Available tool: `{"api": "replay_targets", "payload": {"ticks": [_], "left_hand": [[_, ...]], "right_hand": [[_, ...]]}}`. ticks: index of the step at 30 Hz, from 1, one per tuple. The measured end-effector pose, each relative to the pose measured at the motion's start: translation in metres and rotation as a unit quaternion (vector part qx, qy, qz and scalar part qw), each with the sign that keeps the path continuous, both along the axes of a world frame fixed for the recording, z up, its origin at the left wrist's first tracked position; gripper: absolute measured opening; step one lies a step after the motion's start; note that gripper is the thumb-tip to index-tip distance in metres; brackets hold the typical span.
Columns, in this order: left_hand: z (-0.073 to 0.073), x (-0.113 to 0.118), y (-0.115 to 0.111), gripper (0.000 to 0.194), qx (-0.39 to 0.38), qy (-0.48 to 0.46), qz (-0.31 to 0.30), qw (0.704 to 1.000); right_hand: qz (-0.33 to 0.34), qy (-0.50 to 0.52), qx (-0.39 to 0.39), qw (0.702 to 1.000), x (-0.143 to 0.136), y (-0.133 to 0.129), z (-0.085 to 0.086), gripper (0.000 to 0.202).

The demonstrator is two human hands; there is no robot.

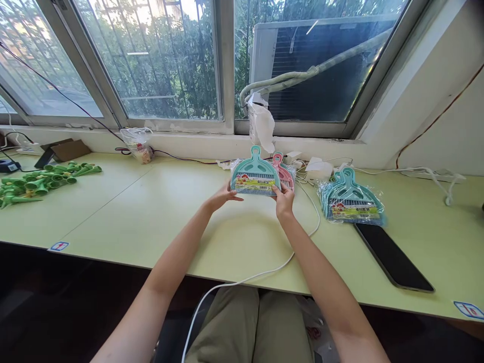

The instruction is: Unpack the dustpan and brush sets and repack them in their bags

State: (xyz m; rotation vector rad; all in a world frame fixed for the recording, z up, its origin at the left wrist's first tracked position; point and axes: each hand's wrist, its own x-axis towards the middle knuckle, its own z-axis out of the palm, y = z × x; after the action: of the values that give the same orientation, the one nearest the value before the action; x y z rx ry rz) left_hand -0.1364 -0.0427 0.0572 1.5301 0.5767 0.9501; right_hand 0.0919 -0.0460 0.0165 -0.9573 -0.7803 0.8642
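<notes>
A teal mini dustpan and brush set (255, 166) with a printed label is held up above the table between my two hands. My left hand (223, 196) grips its left lower edge, the thumb stretched along below and the other fingers partly hidden behind it. My right hand (283, 199) pinches the lower right corner with the thumb in front. Just behind it on the right is a pink dustpan set (284, 170), partly covered. Farther right lies a stack of teal dustpan sets (351, 199) in clear plastic wrap.
A black phone or tablet (393, 257) lies at the right. A white cable (264, 273) crosses the table edge and hangs down. Green plastic pieces (45, 182), an open cardboard box (70, 149) and a clear bag (139, 146) are at the left, under the window.
</notes>
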Motion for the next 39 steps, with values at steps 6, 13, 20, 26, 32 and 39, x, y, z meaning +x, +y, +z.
{"api": "replay_targets", "payload": {"ticks": [6, 13, 20, 26, 32, 39], "left_hand": [[-0.008, 0.013, 0.003, 0.068, -0.028, -0.022, 0.121, 0.992], [-0.015, 0.013, 0.013, 0.052, -0.063, -0.065, 0.201, 0.975], [-0.010, 0.015, 0.011, 0.046, -0.048, -0.028, 0.249, 0.967], [-0.012, 0.015, 0.015, 0.044, -0.041, -0.023, 0.254, 0.966], [-0.016, 0.018, 0.016, 0.050, -0.014, -0.007, 0.266, 0.964], [-0.014, 0.017, 0.007, 0.072, -0.016, 0.057, 0.147, 0.987]], "right_hand": [[-0.007, 0.002, -0.010, 1.000, -0.007, -0.004, 0.000, 0.049], [0.012, -0.002, -0.003, 1.000, -0.021, -0.015, 0.005, 0.046], [0.001, 0.009, -0.019, 1.000, -0.026, -0.017, 0.003, 0.046], [0.004, -0.002, -0.031, 1.000, -0.029, -0.016, 0.000, 0.046], [0.018, -0.055, -0.018, 0.998, -0.031, -0.014, -0.006, 0.064], [-0.041, -0.036, -0.048, 0.997, -0.022, -0.006, -0.013, 0.069]]}}
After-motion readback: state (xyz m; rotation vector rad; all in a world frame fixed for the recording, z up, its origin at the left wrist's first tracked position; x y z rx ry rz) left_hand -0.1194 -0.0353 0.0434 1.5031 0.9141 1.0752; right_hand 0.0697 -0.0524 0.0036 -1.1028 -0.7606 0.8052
